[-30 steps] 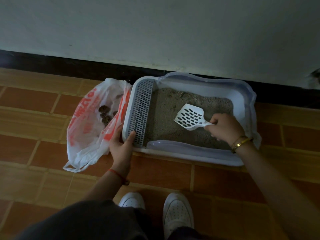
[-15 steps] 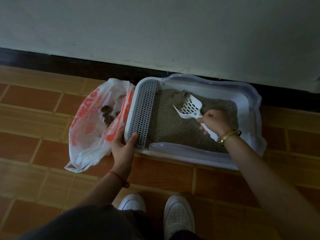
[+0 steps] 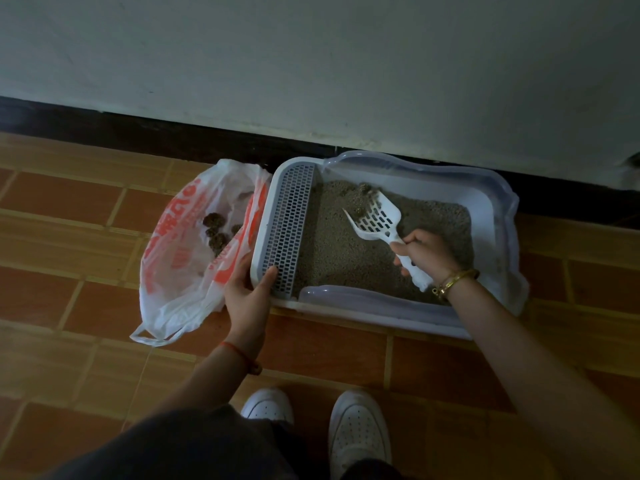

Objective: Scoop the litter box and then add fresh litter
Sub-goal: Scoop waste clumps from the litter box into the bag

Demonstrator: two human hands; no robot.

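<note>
We see a rectangular litter box of smooth, pale lavender plastic with rounded corners and a wavy rolled rim. It stands on the floor against the dark baseboard, with a matt, pale wall above it at 12 o'clock. Fine, grainy grey-beige litter fills the tray. At the box's 9 o'clock end lies a white grated step pierced with rows of small oblong holes.

Our right hand has its fingers curled round the handle of a white plastic scoop. The slotted blade of the scoop is tilted and dug into the litter near the tray's 11 o'clock corner, where a few darker lumps sit at its tip. Gold bracelets circle that wrist.

Our left hand grips the box's 8 o'clock corner. The thumb lies on the grate and the fingers are wrapped round the outside of the rim. A thin red cord rings this wrist.

Touching the box at 9 o'clock is a crinkled, thin white plastic bag with red print. Its mouth gapes open and its loop handles trail toward 7 o'clock. Dark, rough, rounded clumps rest inside it.

The floor is laid with glossy reddish-brown tiles and yellowish joints. At 6 o'clock we see two white perforated shoes and, beside them, a dark fabric knee.
</note>
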